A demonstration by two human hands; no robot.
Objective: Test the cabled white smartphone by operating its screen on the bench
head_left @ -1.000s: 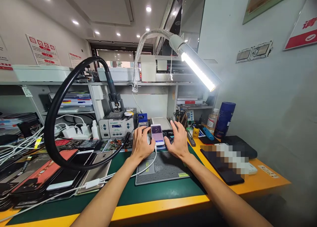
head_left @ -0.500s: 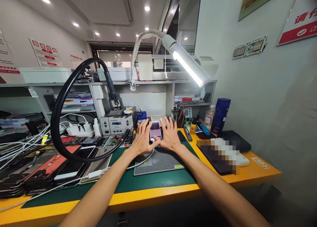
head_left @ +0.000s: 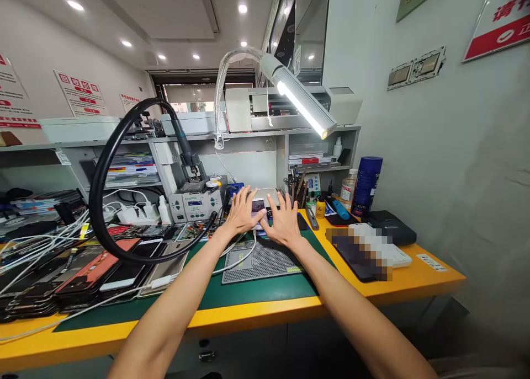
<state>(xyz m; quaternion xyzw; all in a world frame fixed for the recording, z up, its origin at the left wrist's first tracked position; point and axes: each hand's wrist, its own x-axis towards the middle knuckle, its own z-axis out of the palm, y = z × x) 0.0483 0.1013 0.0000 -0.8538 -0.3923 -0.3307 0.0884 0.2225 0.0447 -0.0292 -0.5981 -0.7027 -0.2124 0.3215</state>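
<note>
We reach both arms out over the grey dotted rubber work mat (head_left: 259, 260). Just past the far edge of that mat lies a small white phone with a lit screen (head_left: 257, 206). Our left hand (head_left: 240, 213) is on the left side of the phone and our right hand (head_left: 284, 222) is on its right side. The fingers of both hands are spread wide apart and laid flat, not curled around anything. We cannot tell if the fingertips press on the phone or only rest beside it. A thin white cable (head_left: 242, 257) runs from the phone's near end back across the mat. Left of the mat stands a pale grey box-shaped solder station (head_left: 194, 205), with a thick black looped hose (head_left: 101, 186) coming out of it. Right of the mat sits a tall dark blue can (head_left: 366, 186). We think it is best to keep our palms low and our touch soft, so the phone stays flat and the cable does not tug loose.
</note>
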